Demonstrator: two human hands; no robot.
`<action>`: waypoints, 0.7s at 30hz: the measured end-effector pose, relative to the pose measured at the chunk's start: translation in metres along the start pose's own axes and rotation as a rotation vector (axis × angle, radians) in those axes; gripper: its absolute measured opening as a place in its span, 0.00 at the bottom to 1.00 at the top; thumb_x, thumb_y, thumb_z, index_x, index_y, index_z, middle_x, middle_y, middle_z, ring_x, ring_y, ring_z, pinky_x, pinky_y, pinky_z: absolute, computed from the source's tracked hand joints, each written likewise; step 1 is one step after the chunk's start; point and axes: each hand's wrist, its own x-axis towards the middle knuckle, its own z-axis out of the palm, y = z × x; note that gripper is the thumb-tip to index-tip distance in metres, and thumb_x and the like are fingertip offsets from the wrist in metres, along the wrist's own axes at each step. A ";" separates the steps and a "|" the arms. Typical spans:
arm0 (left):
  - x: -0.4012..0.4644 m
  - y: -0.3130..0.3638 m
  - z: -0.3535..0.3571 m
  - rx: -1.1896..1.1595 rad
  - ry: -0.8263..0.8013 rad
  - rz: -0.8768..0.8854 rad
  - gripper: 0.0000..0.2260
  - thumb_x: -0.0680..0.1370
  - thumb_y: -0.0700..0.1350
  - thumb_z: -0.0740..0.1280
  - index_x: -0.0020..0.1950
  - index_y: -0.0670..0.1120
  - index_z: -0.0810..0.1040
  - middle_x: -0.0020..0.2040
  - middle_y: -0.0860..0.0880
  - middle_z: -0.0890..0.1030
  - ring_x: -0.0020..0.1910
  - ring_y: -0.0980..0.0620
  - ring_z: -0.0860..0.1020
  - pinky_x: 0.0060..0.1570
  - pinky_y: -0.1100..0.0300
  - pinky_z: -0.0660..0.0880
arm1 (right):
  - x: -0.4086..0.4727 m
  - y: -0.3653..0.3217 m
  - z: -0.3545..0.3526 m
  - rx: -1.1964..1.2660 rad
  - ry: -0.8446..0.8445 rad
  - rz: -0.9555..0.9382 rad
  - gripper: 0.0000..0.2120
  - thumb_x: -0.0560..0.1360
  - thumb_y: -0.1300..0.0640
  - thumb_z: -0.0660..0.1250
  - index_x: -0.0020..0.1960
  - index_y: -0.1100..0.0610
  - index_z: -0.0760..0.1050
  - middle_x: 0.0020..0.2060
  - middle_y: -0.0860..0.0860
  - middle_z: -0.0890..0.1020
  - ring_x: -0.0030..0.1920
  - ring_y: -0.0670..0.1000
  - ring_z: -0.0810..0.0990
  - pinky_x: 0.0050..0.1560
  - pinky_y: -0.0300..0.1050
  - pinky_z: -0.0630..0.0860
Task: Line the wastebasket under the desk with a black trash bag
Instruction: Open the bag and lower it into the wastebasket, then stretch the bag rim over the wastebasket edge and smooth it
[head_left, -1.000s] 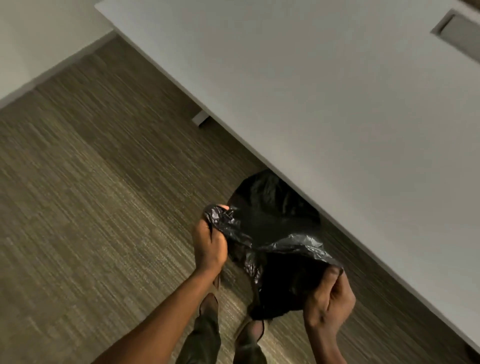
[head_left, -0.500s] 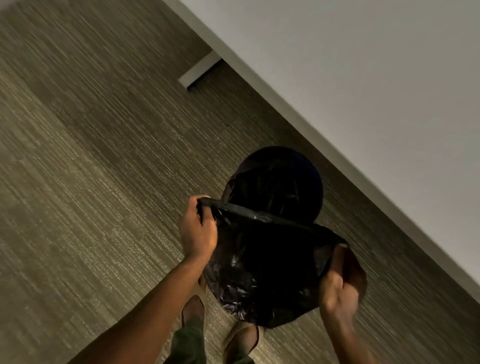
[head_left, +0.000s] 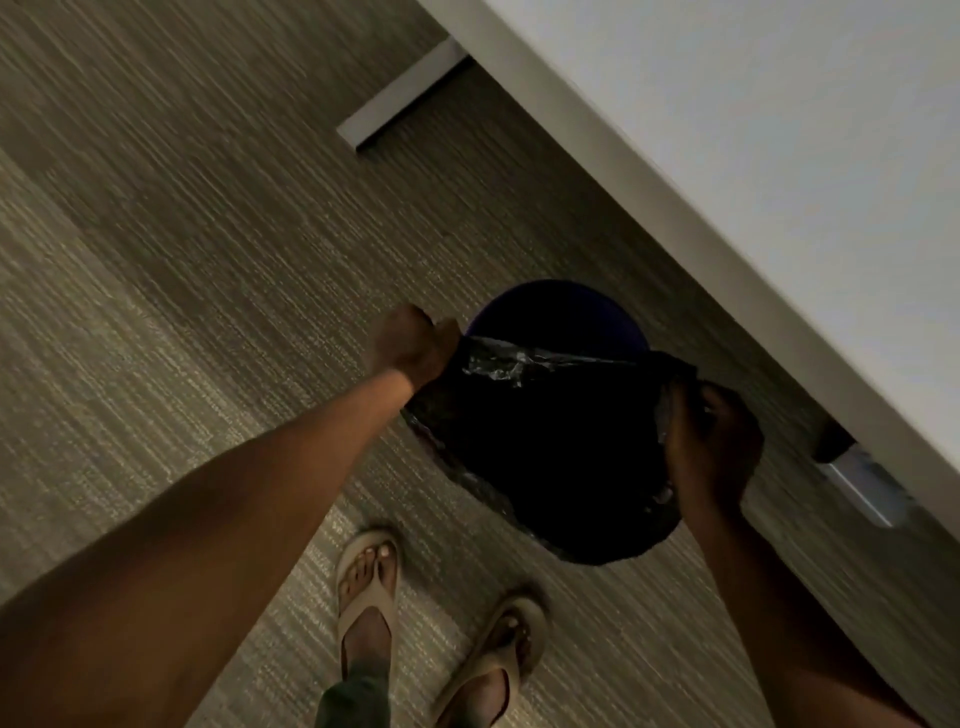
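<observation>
The left hand (head_left: 410, 343) is closed in a fist on the left end of the black trash bag (head_left: 545, 447), its fingers pinching the bag's top hem. From that fist the hem runs taut to the right, a shiny crinkled band, to the right hand (head_left: 711, 447), whose fingers curl into the bag's other edge and grip it. Between the 2 hands the bag hangs as a dark sheet with its lower end drooping toward the person's sandalled feet (head_left: 371, 582) on the carpet (head_left: 182, 260).

The wastebasket (head_left: 556, 312) stands just beyond the stretched hem, on the far side of both sets of fingers, at the edge of the white desk (head_left: 753, 130); only the far arc of its dark rim shows above the hem. A desk foot (head_left: 400, 104) lies well beyond the left fist, and another (head_left: 862, 483) sits near the right hand, past its knuckles.

The step in hand looks like opening the bag's mouth and bringing it over the rim. To do it well, the hem probably needs to part into 2 layers rather than stay pulled flat: each hand could slide a thumb between the layers, then spread them. Whether the mouth is already parted cannot be told; the bag's middle is too dark. The closed end should drop into the basket first, so the bag likely has to lift and travel away from the feet, past the fingers. Then the hem can fold outward over the rim, starting at the far arc under the desk, where reach is tightest. Thin film may tear if pulled harder.
</observation>
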 end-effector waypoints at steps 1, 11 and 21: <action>0.008 -0.004 0.001 0.010 -0.021 0.002 0.20 0.80 0.52 0.66 0.36 0.38 0.79 0.33 0.41 0.77 0.37 0.43 0.78 0.38 0.54 0.69 | 0.007 0.007 0.004 -0.023 -0.072 -0.031 0.16 0.82 0.50 0.67 0.50 0.63 0.84 0.43 0.55 0.85 0.44 0.54 0.80 0.45 0.44 0.69; 0.058 0.000 0.015 -0.643 -0.429 -0.312 0.11 0.73 0.42 0.64 0.31 0.48 0.80 0.30 0.46 0.79 0.25 0.47 0.79 0.28 0.63 0.75 | 0.080 0.051 0.015 0.789 -0.659 0.549 0.26 0.82 0.71 0.50 0.57 0.46 0.79 0.56 0.52 0.84 0.51 0.54 0.85 0.46 0.45 0.83; 0.097 0.003 0.057 0.063 0.098 0.330 0.07 0.77 0.40 0.64 0.49 0.52 0.75 0.49 0.43 0.83 0.45 0.42 0.80 0.39 0.51 0.78 | 0.120 0.070 0.072 -0.088 -0.511 0.089 0.18 0.79 0.69 0.62 0.54 0.54 0.87 0.60 0.59 0.86 0.61 0.62 0.83 0.65 0.61 0.79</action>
